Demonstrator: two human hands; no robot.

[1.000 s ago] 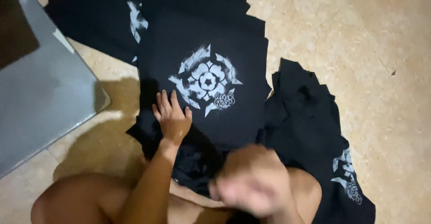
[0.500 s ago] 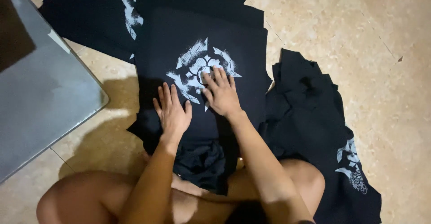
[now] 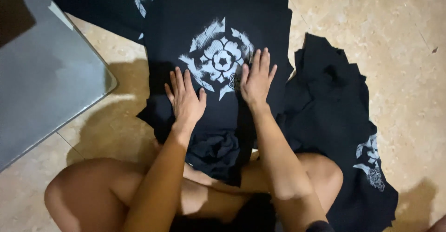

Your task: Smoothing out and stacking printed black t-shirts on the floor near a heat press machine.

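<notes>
A black cloth piece with a white flower-and-feather print lies spread on the tiled floor in front of my knees. My left hand rests flat on it, fingers apart, just below and left of the print. On the print's right edge my right hand presses down flat, fingers spread. Neither hand grips anything. The cloth's near end is crumpled over my lap.
A heap of black printed cloth lies to the right, beside my right knee. More black pieces lie under and beyond the spread one. A grey flat panel sits at the left. Beige tiled floor surrounds everything.
My right hand came up from my lap and landed flat on the print's right side. My left hand stayed pressed on the cloth. The view moved closer.
</notes>
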